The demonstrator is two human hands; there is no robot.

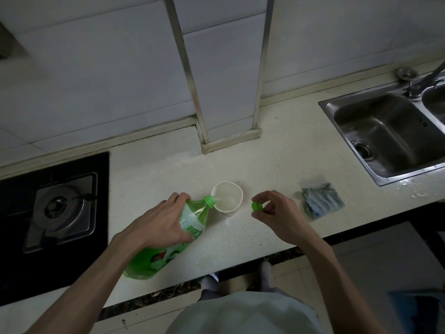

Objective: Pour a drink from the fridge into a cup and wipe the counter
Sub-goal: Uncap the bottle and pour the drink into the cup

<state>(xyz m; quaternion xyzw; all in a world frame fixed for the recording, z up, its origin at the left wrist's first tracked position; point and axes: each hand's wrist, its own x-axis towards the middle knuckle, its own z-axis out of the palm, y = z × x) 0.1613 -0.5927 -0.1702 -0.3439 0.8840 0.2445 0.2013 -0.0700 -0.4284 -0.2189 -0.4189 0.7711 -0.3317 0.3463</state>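
I count one bottle (pixel 168 242), one cup (pixel 227 196), one cap (pixel 257 206) — left hand (pixel 160 221) grips the bottle, neck tilted far-right onto the cup's rim; right hand (pixel 277 213) pinches the cap.

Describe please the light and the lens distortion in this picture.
Head view: dim, flat light, dark toward the stove at the left edge; wide-angle bending tilts the wall strips and sink; the bottle, cup and cap stay sharp.
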